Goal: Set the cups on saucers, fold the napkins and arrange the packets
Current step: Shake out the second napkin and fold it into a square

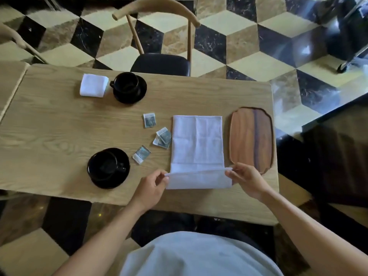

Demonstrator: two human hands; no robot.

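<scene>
From the head camera, the white napkin (pixel 197 144) was spread out long on the wooden table (pixel 59 126), creased into squares, with its near end lifted and turned back over itself; it sat between the scattered packets and the wooden tray (pixel 251 139), just beside both. The left hand (pixel 151 188) pinched the near left corner of that flap between thumb and fingertips, other fingers curled; the right hand (pixel 246 181) pinched the near right corner the same way, so both hands had hold of the napkin at the table's near edge.

A second napkin (pixel 93 85), already folded into a small square, lay at the far left, right next to a black cup (pixel 125 82) sitting on a black saucer (pixel 137 94); the other cup (pixel 105 165) sat on its own saucer (pixel 121 180) near the left hand but apart from it. One packet (pixel 149 120) lay alone mid-table, another packet (pixel 141 154) lay by the near cup, and a small pile of packets (pixel 163 138) overlapped beside the napkin's left edge, touching or nearly so; how many were in that pile was hard to say, and the print on all of them was too blurry to read.

A chair (pixel 159 62) stood at the far side, its seat partly hidden by the table.
</scene>
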